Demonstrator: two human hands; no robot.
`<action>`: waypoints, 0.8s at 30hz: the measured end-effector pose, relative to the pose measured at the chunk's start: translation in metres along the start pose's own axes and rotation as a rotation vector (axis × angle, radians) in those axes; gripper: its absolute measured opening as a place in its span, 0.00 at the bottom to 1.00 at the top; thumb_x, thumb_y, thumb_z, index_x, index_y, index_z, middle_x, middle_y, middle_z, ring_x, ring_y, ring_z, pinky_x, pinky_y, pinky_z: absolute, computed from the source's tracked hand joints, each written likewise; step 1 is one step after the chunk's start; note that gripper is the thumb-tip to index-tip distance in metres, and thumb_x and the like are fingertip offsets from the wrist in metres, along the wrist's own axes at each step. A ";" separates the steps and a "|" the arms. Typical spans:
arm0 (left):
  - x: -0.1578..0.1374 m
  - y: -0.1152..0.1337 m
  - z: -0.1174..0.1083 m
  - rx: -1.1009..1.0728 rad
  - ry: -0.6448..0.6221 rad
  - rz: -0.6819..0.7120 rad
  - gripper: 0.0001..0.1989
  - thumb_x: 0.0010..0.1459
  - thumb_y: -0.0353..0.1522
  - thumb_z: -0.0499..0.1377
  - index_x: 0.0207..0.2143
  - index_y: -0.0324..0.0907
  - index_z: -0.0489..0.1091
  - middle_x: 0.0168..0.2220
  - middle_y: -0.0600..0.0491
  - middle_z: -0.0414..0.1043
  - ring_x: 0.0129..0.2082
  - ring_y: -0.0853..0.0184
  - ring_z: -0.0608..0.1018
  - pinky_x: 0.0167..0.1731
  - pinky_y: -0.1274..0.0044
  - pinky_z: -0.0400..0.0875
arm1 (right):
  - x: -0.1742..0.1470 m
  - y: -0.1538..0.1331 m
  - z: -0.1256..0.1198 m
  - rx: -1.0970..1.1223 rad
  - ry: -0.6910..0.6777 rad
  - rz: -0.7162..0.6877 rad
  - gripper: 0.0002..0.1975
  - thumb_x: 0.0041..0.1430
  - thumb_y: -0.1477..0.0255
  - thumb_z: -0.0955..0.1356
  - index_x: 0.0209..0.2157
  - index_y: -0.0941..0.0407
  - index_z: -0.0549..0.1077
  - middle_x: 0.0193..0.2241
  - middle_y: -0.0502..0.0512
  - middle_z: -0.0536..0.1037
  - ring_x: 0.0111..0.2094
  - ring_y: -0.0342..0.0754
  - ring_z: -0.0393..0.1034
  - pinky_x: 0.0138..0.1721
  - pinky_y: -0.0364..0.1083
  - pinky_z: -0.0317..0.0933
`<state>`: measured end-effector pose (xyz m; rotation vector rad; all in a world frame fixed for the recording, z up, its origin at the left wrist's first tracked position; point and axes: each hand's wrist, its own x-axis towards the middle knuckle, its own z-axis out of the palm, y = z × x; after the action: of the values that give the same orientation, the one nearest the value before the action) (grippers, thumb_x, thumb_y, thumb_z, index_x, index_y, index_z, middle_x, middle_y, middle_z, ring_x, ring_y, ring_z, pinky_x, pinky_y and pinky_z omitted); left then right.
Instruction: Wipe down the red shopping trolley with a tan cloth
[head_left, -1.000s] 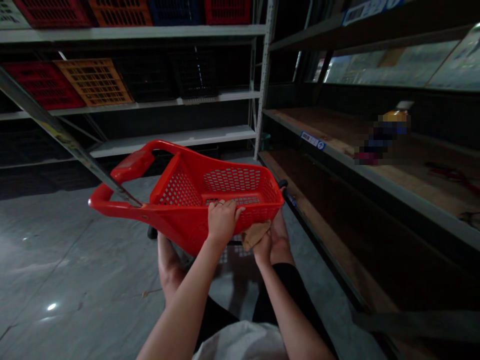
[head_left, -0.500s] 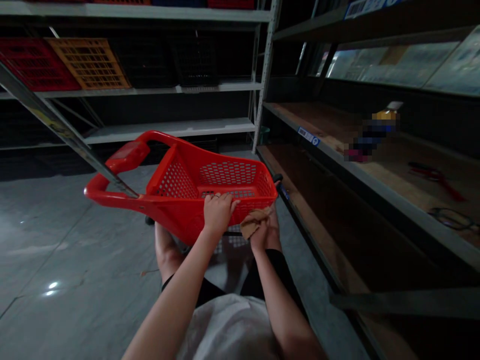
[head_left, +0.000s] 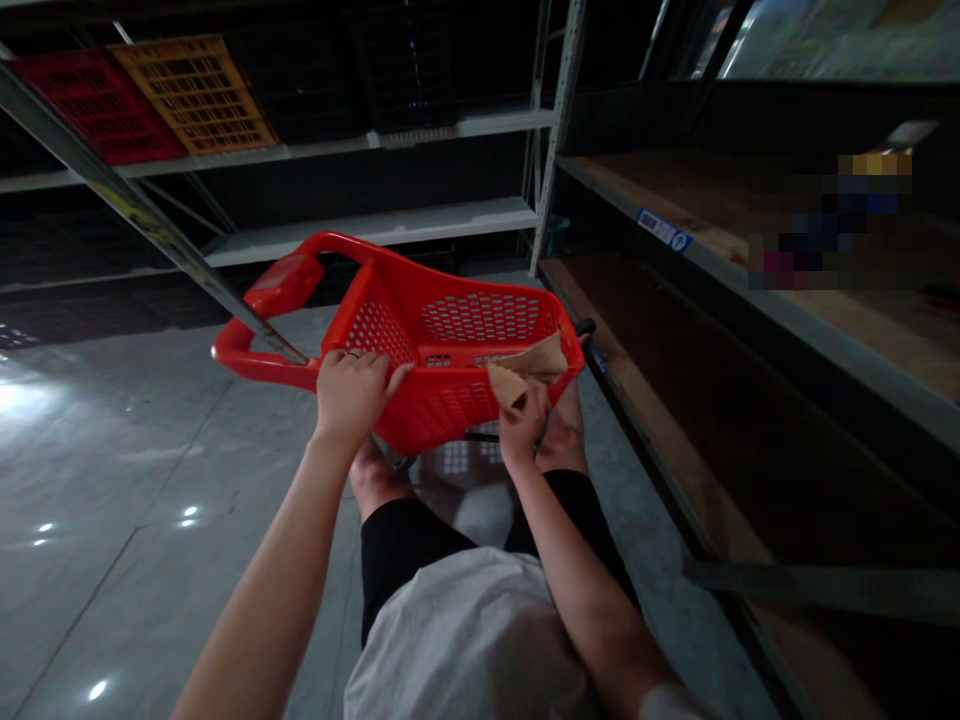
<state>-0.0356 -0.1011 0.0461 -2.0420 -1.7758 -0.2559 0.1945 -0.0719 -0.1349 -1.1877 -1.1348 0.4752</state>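
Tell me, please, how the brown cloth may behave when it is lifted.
The cloth would probably flop, since it bends and folds at the right hand. It is likely light for its size, as it looks thin. It seems unlikely to roll, having no round shape.

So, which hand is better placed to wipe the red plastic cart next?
Probably the right hand: it holds the brown cloth at the near rim; the left hand only rests on it.

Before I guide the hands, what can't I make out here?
Head view:
Near floor of the red shopping cart: hidden by its near side.
Rim beneath the brown cloth: covered by it.
Left hand: palm turned away.
Pixelated item: identity blurred.
Shelf label: print too small.
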 end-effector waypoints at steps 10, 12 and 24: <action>-0.011 0.005 0.017 -0.052 0.076 0.004 0.23 0.68 0.49 0.49 0.31 0.44 0.72 0.33 0.43 0.78 0.39 0.49 0.76 0.44 0.60 0.63 | -0.034 0.004 0.006 -0.076 0.023 0.054 0.07 0.53 0.75 0.63 0.32 0.56 0.72 0.35 0.52 0.69 0.36 0.46 0.67 0.41 0.48 0.66; -0.010 0.004 0.019 -0.048 0.093 -0.003 0.23 0.67 0.49 0.50 0.31 0.43 0.72 0.32 0.43 0.78 0.38 0.50 0.76 0.43 0.60 0.63 | -0.014 -0.025 0.009 -0.051 0.073 -0.019 0.09 0.56 0.74 0.66 0.39 0.55 0.73 0.42 0.55 0.70 0.44 0.48 0.69 0.48 0.51 0.66; -0.010 0.007 0.021 -0.003 0.138 0.003 0.22 0.69 0.46 0.49 0.30 0.43 0.73 0.32 0.42 0.78 0.37 0.51 0.76 0.41 0.62 0.62 | -0.078 0.035 0.023 -0.128 -0.310 -0.112 0.11 0.51 0.80 0.63 0.33 0.56 0.76 0.38 0.56 0.73 0.42 0.50 0.71 0.46 0.48 0.69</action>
<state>-0.0338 -0.1019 0.0214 -1.9791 -1.6893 -0.3894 0.1508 -0.1100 -0.2015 -1.1788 -1.5090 0.5188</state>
